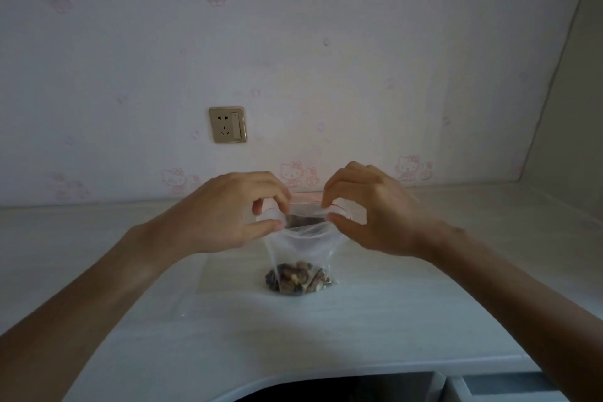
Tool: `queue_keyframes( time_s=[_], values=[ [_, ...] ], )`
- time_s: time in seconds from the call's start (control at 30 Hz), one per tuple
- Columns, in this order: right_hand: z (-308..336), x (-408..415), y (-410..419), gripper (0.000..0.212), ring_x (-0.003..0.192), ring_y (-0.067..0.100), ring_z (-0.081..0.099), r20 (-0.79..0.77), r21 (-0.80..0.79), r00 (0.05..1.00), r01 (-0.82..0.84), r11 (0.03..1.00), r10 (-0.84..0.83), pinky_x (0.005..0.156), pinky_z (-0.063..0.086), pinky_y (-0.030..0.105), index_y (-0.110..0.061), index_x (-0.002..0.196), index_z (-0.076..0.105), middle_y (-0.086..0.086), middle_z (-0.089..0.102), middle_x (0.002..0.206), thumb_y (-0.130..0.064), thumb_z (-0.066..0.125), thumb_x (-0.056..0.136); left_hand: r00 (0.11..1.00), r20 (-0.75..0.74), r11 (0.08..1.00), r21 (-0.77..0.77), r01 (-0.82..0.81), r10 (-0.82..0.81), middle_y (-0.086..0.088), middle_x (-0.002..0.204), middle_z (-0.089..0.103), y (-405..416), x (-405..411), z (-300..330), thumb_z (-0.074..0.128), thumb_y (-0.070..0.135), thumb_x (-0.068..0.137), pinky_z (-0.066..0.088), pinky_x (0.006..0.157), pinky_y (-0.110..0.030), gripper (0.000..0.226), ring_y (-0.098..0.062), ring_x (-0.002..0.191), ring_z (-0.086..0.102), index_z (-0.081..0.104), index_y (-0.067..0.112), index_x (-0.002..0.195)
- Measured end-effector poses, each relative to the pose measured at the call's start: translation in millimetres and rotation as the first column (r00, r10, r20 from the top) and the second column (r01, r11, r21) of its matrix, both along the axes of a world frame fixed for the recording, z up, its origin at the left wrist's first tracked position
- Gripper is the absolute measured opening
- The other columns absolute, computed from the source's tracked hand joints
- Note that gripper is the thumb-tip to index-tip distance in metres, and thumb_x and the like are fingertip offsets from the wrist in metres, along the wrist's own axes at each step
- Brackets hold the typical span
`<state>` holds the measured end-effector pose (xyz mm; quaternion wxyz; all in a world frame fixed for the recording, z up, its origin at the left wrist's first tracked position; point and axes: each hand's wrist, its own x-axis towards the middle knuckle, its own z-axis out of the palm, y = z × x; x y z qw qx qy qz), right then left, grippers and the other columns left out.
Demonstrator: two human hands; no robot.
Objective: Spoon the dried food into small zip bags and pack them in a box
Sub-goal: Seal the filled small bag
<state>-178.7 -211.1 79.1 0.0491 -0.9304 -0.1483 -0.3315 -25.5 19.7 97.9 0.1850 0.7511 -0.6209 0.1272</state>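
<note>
left hand [235,210]: pinches the left end of the bag mouth — thumb on the near lip, curled fingers over the far lip.
right hand [368,209]: pinches the right end of the same mouth, thumb near side, fingertips on the far lip by the red strip.
zip bag [301,245]: small, clear, hangs straight down between the two pinches; bottom rests on the table [424,303] just below the hands.
bag mouth: gapes open, a dark slot between the two lips; not sealed.
red zip strip [336,206]: runs hand to hand along the far lip — that line is the long axis of the closure.
dried food [298,279]: brown pieces heaped in the bottom of the bag, directly under the midpoint between the hands, well below the mouth.
key relation: both pinches sit at opposite ends of the zip line, about level; the unpressed span lies between them, equally near to either hand.
step, as judged: filling of this bag looks done; sealing comes next.
next move needs: near and far lips brought together and pressed along the strip from one end to the other, bag kept upright.
risk: lips misaligned, a gap left mid-strip, or a tilt that spills the food.
spoon, box: not in view.
other: a flat clear plastic sheet [208,290] lies on the table below and left of the hands, possibly another bag; wall socket [227,125] beyond the left hand.
</note>
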Motion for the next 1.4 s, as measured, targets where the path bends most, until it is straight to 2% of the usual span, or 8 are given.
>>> queue_keyframes(
  time_s=[0.2,0.33,0.43,0.57,0.83,0.97,1.17,1.4],
  values=[
    [-4.0,5.3,2.0,0.036,0.102,0.021,0.057,-0.118,-0.274,0.991,0.032,0.961,-0.067,0.084,0.045,0.035,-0.019,0.116,0.073,-0.007,0.072,0.112,-0.03,0.081,0.083,0.967,0.255,0.998,0.058,0.005,-0.02,0.024,0.115,0.066,-0.9,-1.2,-5.8,0.085,0.036,0.084,0.035,0.065,-0.009,0.03,0.005,0.062,0.049,0.073,0.037,0.111],
    [-8.7,13.8,-1.7,0.037,0.106,0.019,0.052,-0.131,-0.397,0.983,0.067,0.915,-0.129,0.086,0.037,0.03,-0.024,0.122,0.069,-0.01,0.07,0.114,-0.024,0.074,0.086,0.923,0.382,0.996,0.089,0.002,-0.036,0.018,0.115,0.072,-5.4,1.4,-14.2,0.082,0.03,0.087,0.056,0.065,-0.029,0.028,-0.002,0.082,0.067,0.074,0.032,0.114],
    [-9.0,18.3,-4.8,0.037,0.107,0.016,0.048,-0.173,-0.406,0.97,0.087,0.91,-0.17,0.09,0.036,0.029,-0.028,0.128,0.065,-0.013,0.069,0.116,-0.02,0.066,0.092,0.907,0.421,0.995,0.085,-0.057,0.016,0.017,0.113,0.072,-5.1,12.6,-15.5,0.076,0.034,0.093,0.053,0.065,-0.029,0.024,-0.013,0.084,0.072,0.074,0.032,0.116],
    [-3.9,18.1,-11.9,0.031,0.106,0.018,0.052,-0.203,-0.337,0.963,0.099,0.936,-0.175,0.093,0.039,0.031,-0.025,0.127,0.067,-0.008,0.071,0.115,-0.026,0.065,0.097,0.949,0.298,0.983,0.117,-0.144,0.104,0.024,0.105,0.064,-0.9,30.4,-7.8,0.065,0.047,0.098,0.035,0.065,-0.02,0.016,0.0,0.068,0.056,0.069,0.037,0.11],
    [21.1,21.1,-8.1,0.011,0.097,0.011,0.052,-0.201,-0.243,0.969,0.09,0.966,-0.14,0.088,0.04,0.03,-0.028,0.096,0.07,-0.013,0.066,0.096,-0.039,0.067,0.095,0.958,0.276,0.987,0.113,-0.111,0.077,0.022,0.086,0.06,-5.7,28.4,4.5,0.054,0.058,0.097,0.037,0.062,-0.014,0.022,0.006,0.07,0.058,0.056,0.038,0.088],
    [32.2,24.1,-8.8,0.019,0.084,0.002,0.047,-0.266,-0.206,0.954,0.083,0.975,-0.137,0.081,0.039,0.021,-0.032,0.084,0.058,-0.015,0.061,0.088,-0.038,0.074,0.091,0.972,0.231,0.986,0.143,-0.08,0.046,0.02,0.08,0.063,-11.7,32.7,14.3,0.068,0.059,0.091,0.04,0.061,-0.016,0.029,0.005,0.078,0.06,0.056,0.034,0.081],
    [38.3,26.9,-3.8,0.022,0.085,0.002,0.054,-0.443,0.088,0.896,0.021,0.996,0.021,0.077,0.041,0.017,-0.019,0.081,0.07,-0.007,0.064,0.082,-0.033,0.087,0.08,0.999,-0.017,0.974,0.223,0.046,-0.043,0.015,0.071,0.063,-27.1,32.6,21.1,0.082,0.052,0.083,0.05,0.061,-0.021,0.039,-0.005,0.069,0.062,0.052,0.031,0.071],
    [45.0,25.8,-9.1,0.02,0.076,-0.001,0.052,-0.464,-0.039,0.881,0.086,0.996,-0.094,0.068,0.039,0.009,-0.02,0.084,0.074,-0.011,0.063,0.08,-0.037,0.084,0.083,0.999,0.032,0.982,0.187,0.035,-0.042,0.008,0.068,0.061,-24.8,34.8,27.3,0.078,0.054,0.085,0.048,0.058,-0.028,0.041,-0.012,0.061,0.057,0.047,0.03,0.072]
  ],
)
